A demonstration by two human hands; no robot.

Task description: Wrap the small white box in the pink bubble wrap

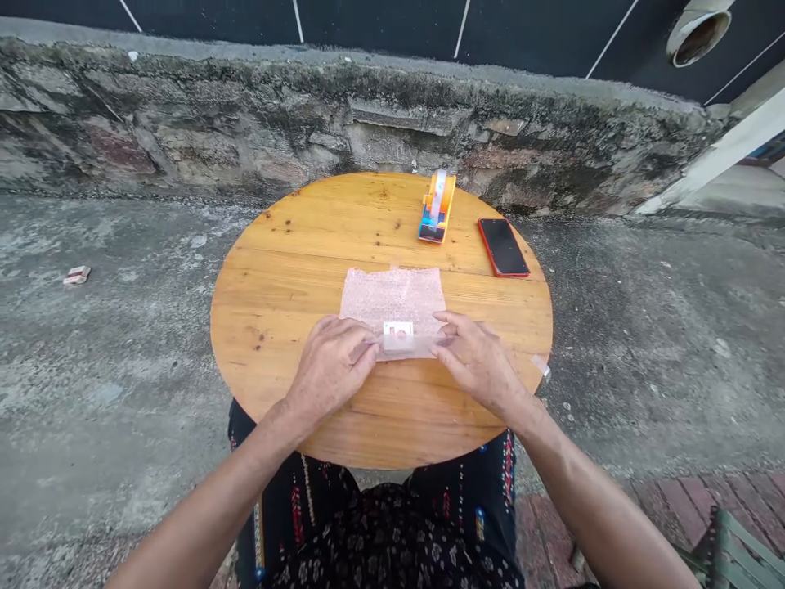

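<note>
A sheet of pinkish bubble wrap (392, 293) lies on the round wooden table in front of me. Its near edge is folded up over the lower part of a small white box or card (398, 330) with red print. My left hand (336, 353) pinches the folded edge at its left end, thumb and fingers together. At the other end, my right hand (475, 352) grips the same fold between thumb and fingers. The small printed item sits between the two hands, partly seen through the film.
On the far side of the wooden table (275, 286) stands an orange and blue tape dispenser (437, 209). A phone (504, 247) in a red case lies to its right. A bit of clear tape (540, 365) clings to the right edge. Behind is a low stone wall (245, 139).
</note>
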